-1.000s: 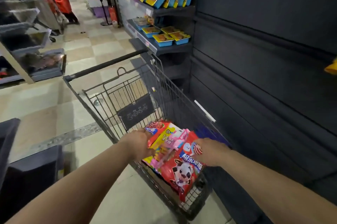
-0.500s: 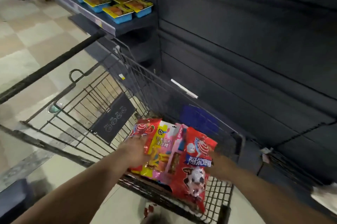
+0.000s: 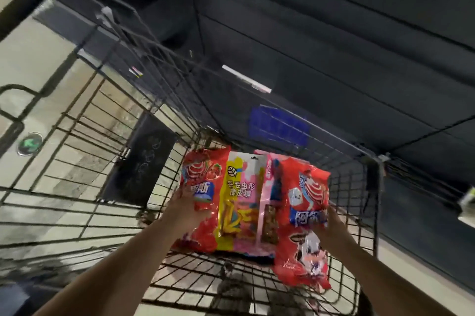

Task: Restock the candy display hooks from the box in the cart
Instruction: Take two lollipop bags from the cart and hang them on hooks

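Dark shelving (image 3: 334,20) behind wire cart (image 3: 77,187); left hand (image 3: 185,209) and right hand (image 3: 331,223) clamped candy bags (image 3: 241,200) from both sides, probably to lift the stack whole.

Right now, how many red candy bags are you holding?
2. The left red bag is gripped by the left hand; the right red bag by the right hand. Both are over the cart. More may hide behind the yellow bag.
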`<state>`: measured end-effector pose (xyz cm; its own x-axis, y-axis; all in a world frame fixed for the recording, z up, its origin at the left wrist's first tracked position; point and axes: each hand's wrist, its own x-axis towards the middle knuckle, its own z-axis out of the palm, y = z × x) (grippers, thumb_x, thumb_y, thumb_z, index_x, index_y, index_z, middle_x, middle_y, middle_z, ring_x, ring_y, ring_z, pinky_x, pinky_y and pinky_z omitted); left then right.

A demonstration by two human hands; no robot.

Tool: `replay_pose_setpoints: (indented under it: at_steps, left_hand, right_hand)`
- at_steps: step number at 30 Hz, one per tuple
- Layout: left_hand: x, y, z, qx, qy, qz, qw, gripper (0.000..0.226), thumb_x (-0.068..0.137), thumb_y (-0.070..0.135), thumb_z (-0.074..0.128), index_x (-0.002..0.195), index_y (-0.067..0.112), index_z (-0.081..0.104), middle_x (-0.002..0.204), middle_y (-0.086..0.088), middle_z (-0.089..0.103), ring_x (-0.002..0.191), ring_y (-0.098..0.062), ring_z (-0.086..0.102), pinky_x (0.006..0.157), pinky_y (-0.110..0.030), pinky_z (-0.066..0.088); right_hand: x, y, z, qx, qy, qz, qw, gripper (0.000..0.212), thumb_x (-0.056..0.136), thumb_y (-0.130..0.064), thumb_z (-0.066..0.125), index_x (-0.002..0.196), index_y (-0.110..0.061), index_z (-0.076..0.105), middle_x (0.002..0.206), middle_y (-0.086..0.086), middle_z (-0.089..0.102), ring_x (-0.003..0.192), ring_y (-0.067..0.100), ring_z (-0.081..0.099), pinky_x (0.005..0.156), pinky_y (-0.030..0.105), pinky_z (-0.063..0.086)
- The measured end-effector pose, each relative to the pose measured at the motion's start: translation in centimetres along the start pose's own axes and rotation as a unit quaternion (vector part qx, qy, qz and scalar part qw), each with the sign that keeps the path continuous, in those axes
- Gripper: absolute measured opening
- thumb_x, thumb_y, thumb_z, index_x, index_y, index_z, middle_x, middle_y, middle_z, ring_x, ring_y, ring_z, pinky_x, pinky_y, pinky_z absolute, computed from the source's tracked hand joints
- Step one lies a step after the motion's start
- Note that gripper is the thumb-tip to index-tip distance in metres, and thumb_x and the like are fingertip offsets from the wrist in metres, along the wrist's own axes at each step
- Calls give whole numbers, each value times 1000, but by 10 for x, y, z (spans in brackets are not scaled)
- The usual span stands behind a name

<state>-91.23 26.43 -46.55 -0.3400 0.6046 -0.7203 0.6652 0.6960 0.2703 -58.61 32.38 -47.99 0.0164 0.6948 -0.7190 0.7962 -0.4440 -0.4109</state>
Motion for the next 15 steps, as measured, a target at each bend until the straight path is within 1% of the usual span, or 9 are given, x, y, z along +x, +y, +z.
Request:
replay_pose_setpoints:
  at_steps: [1, 2, 3, 5, 6, 8, 10, 12, 15]
  left_hand:
    - [9, -5, 4, -18, 0, -17, 1000, 99, 69, 52, 77, 149, 22, 28, 142, -14, 41, 128, -31, 46, 107, -40, 40]
    - [15, -8, 7, -36, 0, -30, 999, 102, 68, 50, 80, 150, 21, 26, 141, -15, 41, 127, -33, 45, 106, -42, 40]
    - [20, -10, 10, -48, -1, -46, 998, 104, 67, 49, 80, 150, 21, 24, 143, -17, 37, 129, -36, 42, 107, -46, 39]
    - [29, -14, 15, -63, -1, -74, 995, 105, 71, 49, 78, 153, 22, 17, 151, -20, 26, 136, -41, 33, 111, -53, 33]
    - [33, -17, 18, -74, 0, -81, 994, 102, 75, 48, 75, 153, 22, 16, 153, -21, 24, 138, -42, 30, 111, -54, 31]
    - [39, -20, 21, -105, -3, -86, 991, 89, 79, 44, 72, 149, 19, 23, 145, -22, 38, 131, -41, 41, 107, -50, 37]
    - [43, -20, 23, -148, -10, -83, 985, 81, 79, 44, 72, 144, 19, 31, 133, -16, 52, 121, -37, 53, 101, -46, 43]
    - [41, -16, 23, -191, -26, -86, 977, 79, 81, 44, 70, 144, 19, 31, 132, -12, 55, 121, -35, 53, 101, -45, 42]
    - [43, -17, 27, -205, -9, -96, 974, 81, 81, 53, 66, 145, 19, 30, 130, -13, 57, 119, -37, 55, 100, -48, 43]
  right_hand:
    - [6, 5, 4, 34, 16, 21, 999, 39, 92, -22, 60, 127, -13, 45, 120, 18, 60, 90, 26, 57, 66, 30, 45]
    - [10, 11, 8, 54, 21, 42, 997, 31, 94, -21, 58, 121, -12, 46, 112, 18, 63, 85, 25, 58, 64, 30, 44]
    - [13, 13, 11, 73, 27, 58, 995, 28, 95, -21, 56, 119, -10, 47, 107, 18, 64, 81, 25, 59, 64, 31, 44]
    - [16, 14, 16, 103, 37, 90, 990, 35, 95, -24, 57, 123, -9, 46, 102, 17, 65, 78, 26, 61, 60, 31, 46]
    - [17, 13, 17, 124, 42, 100, 986, 39, 93, -26, 59, 125, -9, 44, 102, 16, 66, 80, 28, 63, 63, 33, 50]
    - [15, 10, 19, 160, 52, 115, 979, 42, 92, -29, 62, 123, -10, 42, 104, 15, 65, 89, 31, 64, 76, 42, 54]
    - [13, 8, 21, 184, 49, 126, 974, 42, 91, -31, 62, 121, -11, 42, 106, 12, 63, 96, 32, 63, 85, 44, 52]
    - [10, 4, 22, 192, 55, 130, 971, 47, 88, -35, 65, 123, -9, 45, 108, 13, 64, 99, 33, 63, 88, 45, 52]
    - [5, -2, 23, 211, 70, 129, 966, 51, 82, -40, 71, 119, -11, 52, 105, 10, 67, 94, 31, 65, 87, 44, 54]
